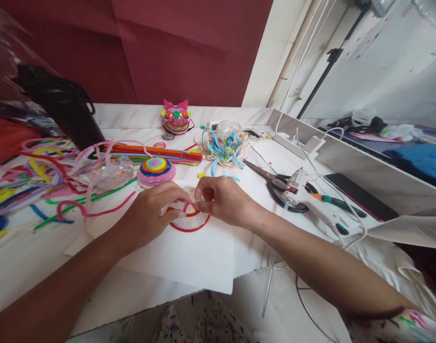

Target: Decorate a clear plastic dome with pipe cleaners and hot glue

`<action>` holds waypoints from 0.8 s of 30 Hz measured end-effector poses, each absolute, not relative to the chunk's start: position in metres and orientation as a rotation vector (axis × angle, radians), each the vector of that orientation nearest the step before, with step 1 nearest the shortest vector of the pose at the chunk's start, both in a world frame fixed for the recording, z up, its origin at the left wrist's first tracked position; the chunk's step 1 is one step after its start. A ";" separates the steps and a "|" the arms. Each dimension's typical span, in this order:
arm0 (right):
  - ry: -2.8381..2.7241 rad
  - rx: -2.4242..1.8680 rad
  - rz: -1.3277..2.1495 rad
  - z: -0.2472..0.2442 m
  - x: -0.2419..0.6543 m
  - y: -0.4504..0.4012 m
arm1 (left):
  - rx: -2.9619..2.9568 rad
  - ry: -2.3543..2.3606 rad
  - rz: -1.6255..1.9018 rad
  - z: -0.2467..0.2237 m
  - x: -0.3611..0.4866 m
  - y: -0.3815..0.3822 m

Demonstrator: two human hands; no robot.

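Note:
A clear, rounded plastic piece (192, 223) lies on a white sheet of paper (203, 267), with red fuzzy pipe cleaner along its near edge. Over its middle, a red pipe cleaner (187, 205) bends into a small arch. My left hand (157, 207) has its fingers closed on the arch's left side. From the right, my right hand (223, 199) pinches the same pipe cleaner between thumb and forefinger. The far part of the plastic piece is partly hidden by my fingers.
A coiled pipe-cleaner dome (155, 169) sits just beyond my left hand. Loose pipe cleaners (56, 186) cover the left side near a black bottle (58, 102). Scissors (275, 181), a glue gun (305, 195) and a phone (360, 195) lie right. A cat-like mask (176, 116) stands behind.

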State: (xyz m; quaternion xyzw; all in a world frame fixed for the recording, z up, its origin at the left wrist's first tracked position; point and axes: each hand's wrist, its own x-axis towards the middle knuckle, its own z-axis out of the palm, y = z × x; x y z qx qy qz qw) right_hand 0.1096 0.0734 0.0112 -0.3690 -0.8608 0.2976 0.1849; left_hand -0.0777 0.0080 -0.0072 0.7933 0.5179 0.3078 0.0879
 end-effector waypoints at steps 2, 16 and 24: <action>-2.442 -1.063 0.827 0.013 0.108 0.073 | 2.365 1.535 0.928 -0.007 -0.078 0.008; -2.596 -1.212 0.803 0.034 0.098 0.078 | 2.344 1.516 0.993 -0.008 -0.078 0.007; -2.519 -1.026 0.843 0.028 0.106 0.076 | 2.363 1.517 0.978 -0.011 -0.079 0.008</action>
